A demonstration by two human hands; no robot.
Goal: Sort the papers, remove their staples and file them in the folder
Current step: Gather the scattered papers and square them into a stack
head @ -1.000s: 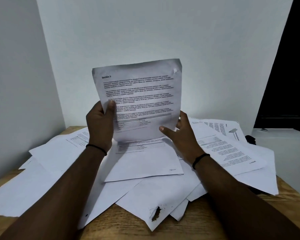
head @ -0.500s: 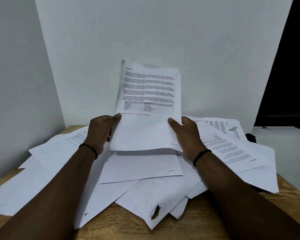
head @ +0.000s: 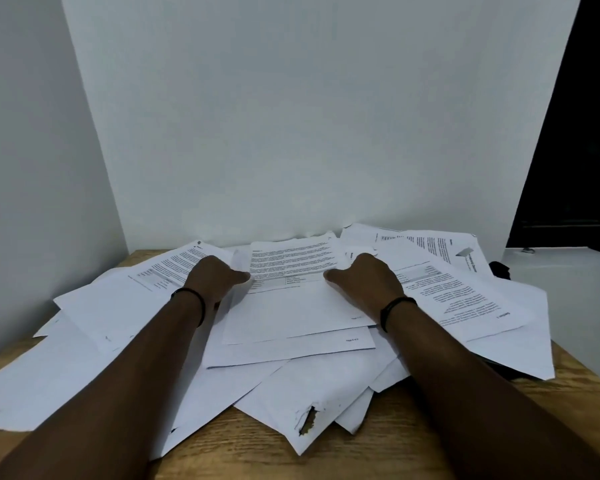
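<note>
Loose papers (head: 326,386) cover the wooden surface (head: 378,459), one near sheet (head: 312,403) torn. The top sheet (head: 291,299) lies flat, long axis near-to-far, heading far. Left hand (head: 212,277) and right hand (head: 364,277) hold its side edges, thumbs on top, other fingers hidden.

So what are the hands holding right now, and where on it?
Both hold the printed sheet lying on the pile: left hand at its left edge, right hand at its right edge, thumbs on top.
</note>
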